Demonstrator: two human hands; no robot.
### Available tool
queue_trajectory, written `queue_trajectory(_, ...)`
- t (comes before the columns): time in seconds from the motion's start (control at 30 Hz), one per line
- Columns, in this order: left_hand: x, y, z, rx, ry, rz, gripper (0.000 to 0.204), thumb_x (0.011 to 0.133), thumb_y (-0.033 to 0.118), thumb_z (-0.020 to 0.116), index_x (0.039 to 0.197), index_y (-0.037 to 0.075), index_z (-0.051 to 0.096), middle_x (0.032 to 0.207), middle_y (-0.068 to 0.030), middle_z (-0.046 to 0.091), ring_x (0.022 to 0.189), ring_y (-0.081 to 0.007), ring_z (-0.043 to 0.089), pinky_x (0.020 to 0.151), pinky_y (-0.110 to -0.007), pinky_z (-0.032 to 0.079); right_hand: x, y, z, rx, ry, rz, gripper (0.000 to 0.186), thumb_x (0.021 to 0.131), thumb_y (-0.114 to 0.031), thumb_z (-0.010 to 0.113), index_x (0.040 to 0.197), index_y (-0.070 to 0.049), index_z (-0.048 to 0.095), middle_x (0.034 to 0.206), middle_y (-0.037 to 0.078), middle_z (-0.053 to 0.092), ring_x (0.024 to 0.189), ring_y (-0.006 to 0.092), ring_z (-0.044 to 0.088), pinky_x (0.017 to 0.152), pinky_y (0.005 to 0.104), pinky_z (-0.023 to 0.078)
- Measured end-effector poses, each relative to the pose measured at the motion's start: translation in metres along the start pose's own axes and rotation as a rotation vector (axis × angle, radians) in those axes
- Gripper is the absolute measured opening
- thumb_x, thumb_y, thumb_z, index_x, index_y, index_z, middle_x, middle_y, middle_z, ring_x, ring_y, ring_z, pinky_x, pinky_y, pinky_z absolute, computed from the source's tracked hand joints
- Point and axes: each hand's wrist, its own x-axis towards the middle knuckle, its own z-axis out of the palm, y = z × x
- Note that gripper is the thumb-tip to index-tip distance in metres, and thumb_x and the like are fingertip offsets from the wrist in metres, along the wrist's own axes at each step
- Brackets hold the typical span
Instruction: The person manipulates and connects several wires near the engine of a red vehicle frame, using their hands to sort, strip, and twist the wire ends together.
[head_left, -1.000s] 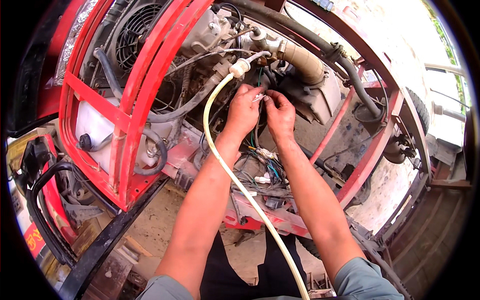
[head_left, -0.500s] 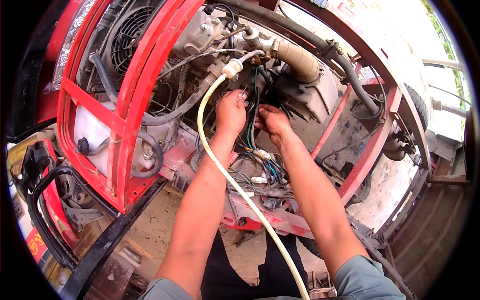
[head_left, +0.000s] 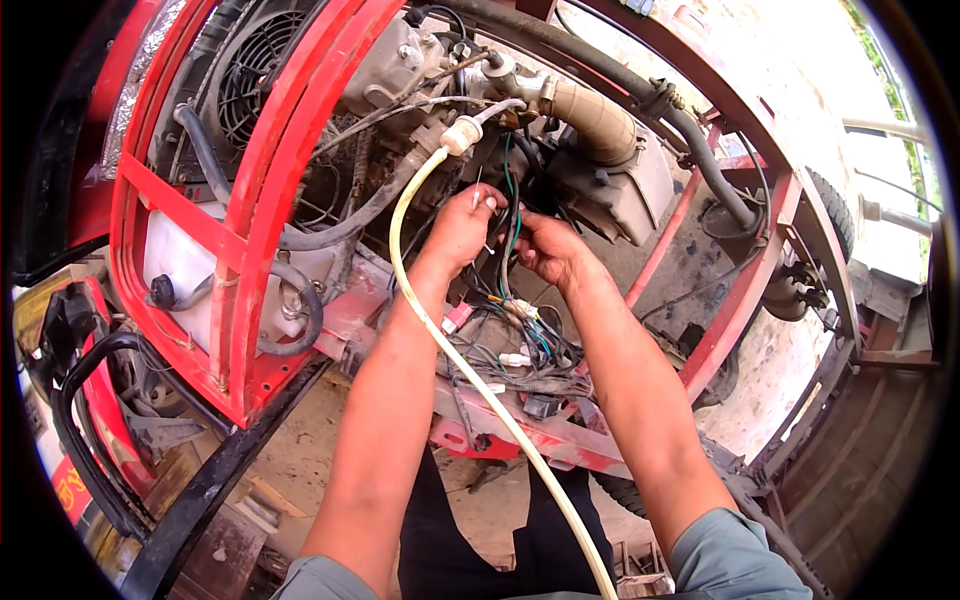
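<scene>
My left hand [head_left: 460,230] is closed, with thumb and fingertips pinching a thin white strip [head_left: 479,180] that looks like a cable tie. One end of it pokes up past the thumb; a short white bit shows below the fingers. Just to its right runs an upright bundle of dark wires [head_left: 511,228] with a green one among them. On the bundle's other side, my right hand [head_left: 555,250] has curled fingers at the wires; its fingertips are partly hidden, and I cannot make out what they grip.
A pale yellow hose [head_left: 480,385] crosses over my left forearm up to a white filter [head_left: 462,136]. Loose wires with white connectors [head_left: 515,359] lie on the red frame [head_left: 510,425]. An air filter box [head_left: 620,190], the engine [head_left: 395,70] and a white tank [head_left: 190,270] surround the work.
My left hand has turned and lowered slightly, and more of the white strip shows. My right hand has shifted a little lower, with its fingers curled more at the wires.
</scene>
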Motion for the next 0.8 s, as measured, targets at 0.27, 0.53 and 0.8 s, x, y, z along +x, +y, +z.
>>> queue_trajectory(0.27, 0.005, -0.005, -0.004, -0.007, -0.056, -0.018, 0.015, 0.108, 0.012, 0.054, 0.109, 0.006, 0.068, 0.093, 0.001, 0.065, 0.085, -0.0085, 0.057, 0.076, -0.026, 0.047, 0.011, 0.006, 0.003, 0.216, -0.014, 0.007, 0.017, 0.108, -0.017, 0.054, 0.113, -0.008, 0.068, 0.09, 0.001, 0.074, 0.062, 0.0071, 0.06, 0.043, 0.0176, 0.041)
queue_trajectory(0.53, 0.008, -0.011, 0.0, 0.056, -0.089, 0.044, 0.015, 0.106, 0.008, 0.056, 0.11, 0.002, 0.068, 0.097, -0.0006, 0.069, 0.092, -0.0092, 0.061, 0.086, -0.027, 0.05, 0.022, 0.019, -0.008, 0.261, -0.089, -0.158, 0.017, 0.106, -0.009, 0.056, 0.117, -0.004, 0.067, 0.1, 0.003, 0.073, 0.071, 0.0085, 0.061, 0.049, 0.0195, 0.04)
queue_trajectory(0.8, -0.005, -0.001, 0.004, 0.099, 0.085, 0.121, 0.013, 0.1, 0.007, 0.066, 0.109, 0.0, 0.071, 0.089, -0.0025, 0.072, 0.084, -0.0102, 0.064, 0.079, -0.027, 0.052, -0.008, 0.026, 0.026, 0.28, 0.316, -0.35, 0.02, 0.101, -0.006, 0.066, 0.121, -0.003, 0.069, 0.101, 0.003, 0.073, 0.078, 0.011, 0.066, 0.059, 0.0198, 0.053)
